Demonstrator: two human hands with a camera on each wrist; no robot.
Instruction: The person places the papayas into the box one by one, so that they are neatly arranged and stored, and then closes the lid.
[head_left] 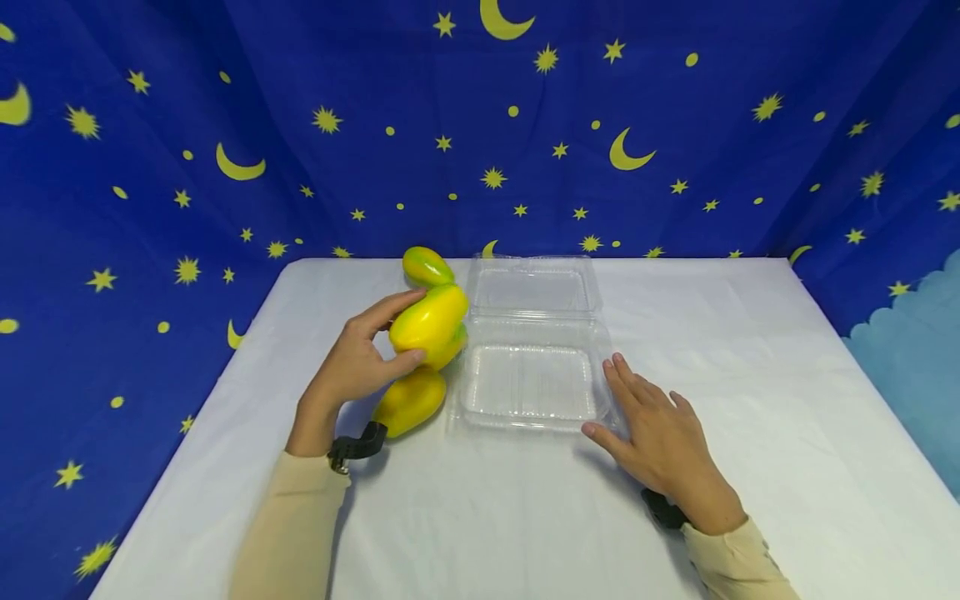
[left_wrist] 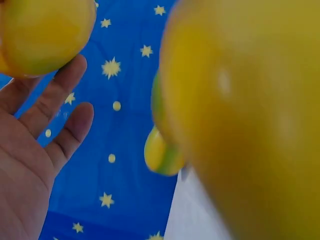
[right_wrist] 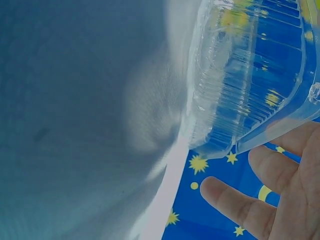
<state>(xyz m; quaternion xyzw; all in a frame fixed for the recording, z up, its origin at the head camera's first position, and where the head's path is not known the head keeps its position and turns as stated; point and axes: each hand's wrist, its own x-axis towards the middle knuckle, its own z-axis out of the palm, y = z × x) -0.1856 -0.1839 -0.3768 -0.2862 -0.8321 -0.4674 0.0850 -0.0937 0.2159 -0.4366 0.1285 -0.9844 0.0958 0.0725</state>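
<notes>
My left hand (head_left: 360,358) grips a glossy yellow mango (head_left: 427,321) between thumb and fingers, held left of a clear plastic clamshell box (head_left: 528,421). In the left wrist view the same mango sits against the fingertips at top left. Another mango (head_left: 411,402) lies near the left wrist and looms large in the left wrist view. A greenish-yellow one (head_left: 427,266) is at the back, and part of one more (head_left: 459,340) shows behind the held fruit. My right hand (head_left: 660,433) has its fingers extended at the box's right side; whether they touch it I cannot tell.
The box stands unfolded, its lid (head_left: 532,287) lying back toward the far table edge. A white cloth covers the table (head_left: 510,525). Behind and at the sides hangs a blue curtain (head_left: 420,75) with yellow moons and stars.
</notes>
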